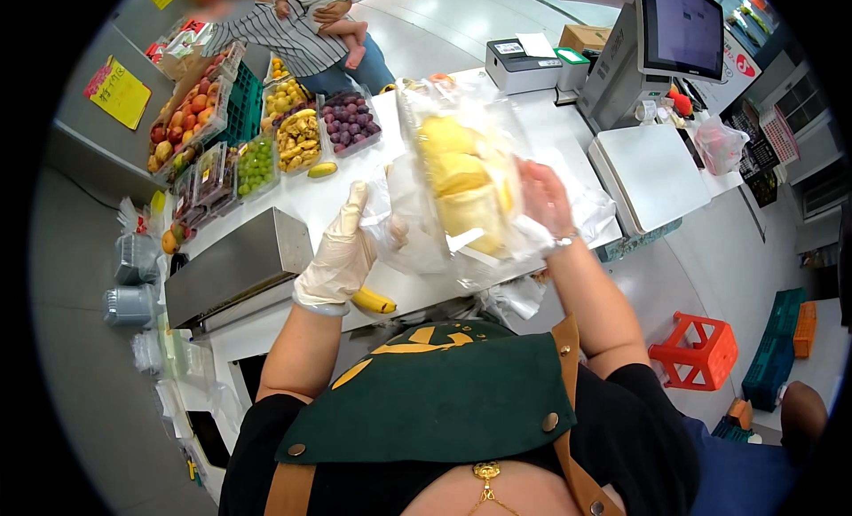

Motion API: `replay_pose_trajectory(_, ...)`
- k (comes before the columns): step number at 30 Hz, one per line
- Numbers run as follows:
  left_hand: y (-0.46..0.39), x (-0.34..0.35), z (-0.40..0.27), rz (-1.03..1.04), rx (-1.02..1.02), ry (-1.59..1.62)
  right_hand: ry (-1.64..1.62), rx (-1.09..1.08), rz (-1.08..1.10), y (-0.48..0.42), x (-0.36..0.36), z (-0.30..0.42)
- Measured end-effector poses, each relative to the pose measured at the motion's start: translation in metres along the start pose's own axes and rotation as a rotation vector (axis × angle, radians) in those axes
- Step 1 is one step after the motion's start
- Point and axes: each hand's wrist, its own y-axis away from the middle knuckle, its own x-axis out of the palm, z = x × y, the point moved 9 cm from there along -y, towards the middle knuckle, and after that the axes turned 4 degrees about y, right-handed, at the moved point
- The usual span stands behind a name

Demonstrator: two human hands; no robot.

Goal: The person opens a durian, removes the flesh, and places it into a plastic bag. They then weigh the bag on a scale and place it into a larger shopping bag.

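In front of me is a clear plastic package (459, 176) of yellow fruit flesh that looks like durian, tilted up over the white counter (559, 127). My right hand (546, 196), bare, grips its right side; the fingers are partly hidden behind it. A thin white plastic bag (407, 210) hangs around the package's lower left part. My left hand (339, 250) wears a pale glove and pinches the bag's left edge, some fingertips showing through the plastic. Just below the gloved hand, a single banana (374, 300) lies near the counter's front edge.
Boxes of purple grapes (349, 120), bananas (299, 140) and green grapes (256, 164) line the far left. A steel-sided unit (233, 266) stands nearer. At right are a weighing scale (649, 173), a printer (522, 67) and a screen (682, 33). Beyond the counter, a person (279, 37) holds a baby.
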Motion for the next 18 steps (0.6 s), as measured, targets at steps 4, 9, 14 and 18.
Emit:
replay_pose_trajectory(4,-0.003,-0.031,0.001,-0.163,0.067,0.164,-0.004,0.132,-0.136,-0.011,-0.032,-0.06)
replay_pose_trajectory(9,-0.011,-0.076,0.017,-0.113,0.14,-0.1,0.428,0.406,-0.318,0.059,-0.058,-0.079)
replay_pose_trajectory(14,0.004,-0.054,0.048,0.14,0.006,-0.426,0.115,0.475,-0.372,0.091,-0.087,-0.077)
replay_pose_trajectory(18,0.014,-0.032,0.05,0.196,-0.066,-0.379,0.063,0.39,-0.528,0.06,-0.108,-0.077)
